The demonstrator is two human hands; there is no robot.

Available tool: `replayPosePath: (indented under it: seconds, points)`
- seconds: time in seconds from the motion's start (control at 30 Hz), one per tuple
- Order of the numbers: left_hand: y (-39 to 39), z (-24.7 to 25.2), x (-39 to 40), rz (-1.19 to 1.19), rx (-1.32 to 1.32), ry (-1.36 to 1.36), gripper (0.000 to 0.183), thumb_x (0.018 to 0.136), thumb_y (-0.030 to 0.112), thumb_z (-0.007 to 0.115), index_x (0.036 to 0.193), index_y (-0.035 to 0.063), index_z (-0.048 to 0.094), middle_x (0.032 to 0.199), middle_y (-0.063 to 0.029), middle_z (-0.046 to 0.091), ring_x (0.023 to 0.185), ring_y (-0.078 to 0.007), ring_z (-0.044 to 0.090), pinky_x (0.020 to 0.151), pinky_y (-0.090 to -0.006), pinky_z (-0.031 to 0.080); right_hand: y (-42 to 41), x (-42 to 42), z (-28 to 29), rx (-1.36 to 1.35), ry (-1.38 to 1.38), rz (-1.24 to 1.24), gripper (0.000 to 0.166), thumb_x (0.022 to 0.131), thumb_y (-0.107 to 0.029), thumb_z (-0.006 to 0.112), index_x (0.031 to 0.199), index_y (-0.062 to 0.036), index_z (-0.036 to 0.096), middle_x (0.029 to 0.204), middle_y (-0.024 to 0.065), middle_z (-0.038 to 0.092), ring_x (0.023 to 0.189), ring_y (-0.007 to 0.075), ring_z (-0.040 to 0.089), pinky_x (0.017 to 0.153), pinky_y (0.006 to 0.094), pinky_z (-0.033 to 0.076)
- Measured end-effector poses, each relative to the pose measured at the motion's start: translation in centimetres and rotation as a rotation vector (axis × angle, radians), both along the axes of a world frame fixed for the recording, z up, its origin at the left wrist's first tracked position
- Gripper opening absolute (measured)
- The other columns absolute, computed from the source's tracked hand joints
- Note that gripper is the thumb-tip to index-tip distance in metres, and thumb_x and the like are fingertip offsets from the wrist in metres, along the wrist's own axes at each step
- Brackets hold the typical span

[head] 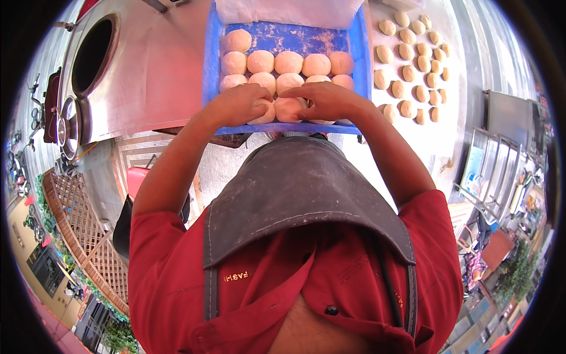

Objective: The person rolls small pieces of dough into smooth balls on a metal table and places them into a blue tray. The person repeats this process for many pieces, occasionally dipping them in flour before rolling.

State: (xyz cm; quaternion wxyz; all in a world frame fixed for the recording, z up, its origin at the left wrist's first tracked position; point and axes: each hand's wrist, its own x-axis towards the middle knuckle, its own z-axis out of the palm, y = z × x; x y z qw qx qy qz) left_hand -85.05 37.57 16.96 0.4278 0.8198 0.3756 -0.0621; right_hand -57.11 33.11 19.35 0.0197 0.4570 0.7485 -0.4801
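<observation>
A blue plastic tray [287, 128] lies in front of me with rows of round dough balls in it. My left hand [242, 104] rests over the near rows, its fingertips on a dough ball [265, 116]. Beside it my right hand [326, 99] has its fingers apart, thumb and fingertips around the neighbouring dough ball [288, 109]. Both of these balls sit in the nearest row. The hands partly hide the dough balls beneath them. At the tray's far side, a whitish sheet [289, 11] covers part of the blue floor.
Many smaller dough pieces [409, 73] lie on the metal surface right of the tray. To the left is a metal worktop [154, 66] with a round dark opening [93, 55] and round metal vessels [70, 126]. A red seat [137, 180] stands below on the left.
</observation>
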Motion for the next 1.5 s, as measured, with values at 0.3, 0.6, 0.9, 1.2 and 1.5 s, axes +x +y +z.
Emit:
replayPosePath:
  seconds: [0.3,0.6,0.9,1.2,1.5]
  points:
    - [12.0,-3.4,0.0,0.290,0.476,-0.179,0.044,0.098,0.030,0.068,0.136,0.0073,0.074,0.135,-0.0204,0.074,0.127,-0.0394,0.070,0.111,-0.0465,0.055,-0.7,-0.8,0.9,0.122,-0.129,0.024,0.070,0.092,-0.033,0.081,0.157,-0.0159,0.062,0.150,0.0191,0.064,0.129,0.0371,0.068,0.112,0.0492,0.053]
    - [19.5,-7.2,4.1,-0.124,0.361,0.602,0.063,0.092,0.032,0.075,0.150,0.0088,0.066,0.148,-0.0277,0.064,0.130,-0.0456,0.067,0.112,-0.0504,0.056,1.9,-5.3,-0.4,0.287,0.150,-0.017,0.062,0.094,-0.031,0.077,0.148,-0.0047,0.063,0.131,0.0189,0.069,0.124,0.0375,0.067,0.106,0.0500,0.053]
    - [9.9,0.9,-1.7,0.179,0.527,-0.126,0.054,0.090,0.021,0.076,0.142,0.0101,0.065,0.140,-0.0189,0.066,0.125,-0.0413,0.068,0.110,-0.0497,0.054,-0.1,-6.8,-2.6,0.298,0.136,0.037,0.054,0.092,-0.018,0.078,0.144,-0.0083,0.066,0.129,0.0190,0.071,0.119,0.0410,0.068,0.102,0.0512,0.054]
    - [-3.8,2.4,-4.2,-0.003,0.523,0.280,0.037,0.093,0.029,0.080,0.118,0.0039,0.070,0.115,-0.0147,0.072,0.111,-0.0351,0.070,0.099,-0.0503,0.055,0.5,-7.0,-1.8,0.241,0.136,0.002,0.040,0.097,-0.018,0.071,0.135,-0.0067,0.071,0.125,0.0189,0.075,0.112,0.0396,0.072,0.095,0.0520,0.055]
    - [-2.8,2.6,-3.1,-0.140,0.606,0.524,0.028,0.096,0.033,0.075,0.104,0.0063,0.077,0.105,-0.0126,0.075,0.113,-0.0318,0.070,0.098,-0.0483,0.052,0.7,-6.5,-1.2,0.257,0.097,0.021,0.025,0.097,-0.019,0.068,0.116,-0.0043,0.077,0.115,0.0190,0.079,0.106,0.0387,0.074,0.092,0.0512,0.055]
